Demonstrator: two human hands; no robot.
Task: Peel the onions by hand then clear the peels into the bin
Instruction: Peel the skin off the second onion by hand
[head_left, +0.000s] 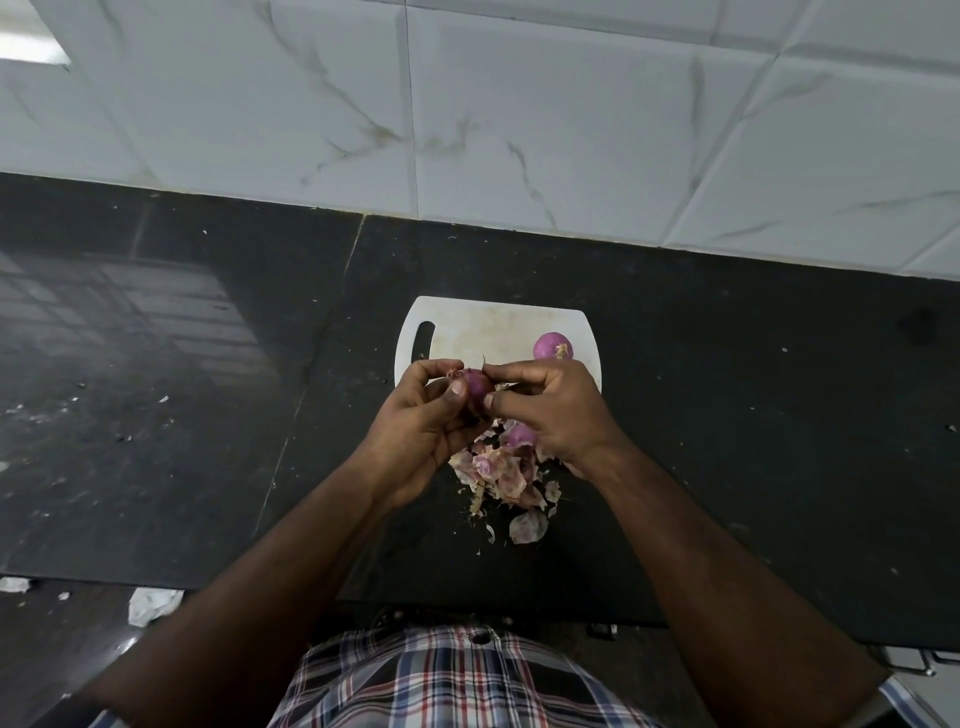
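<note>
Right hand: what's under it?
Under the right hand, a purple onion partly shows, sitting amid the peel pile on the black counter. The near edge of the cutting board and the rest of that onion are covered.

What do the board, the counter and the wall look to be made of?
Board: likely plastic, white and matte, thin with a moulded handle slot, faintly stained.
Counter: looks like polished black stone, perhaps granite; it is glossy and mirrors a window at left.
Wall: glazed tile with marble-like veins and visible joints.
</note>
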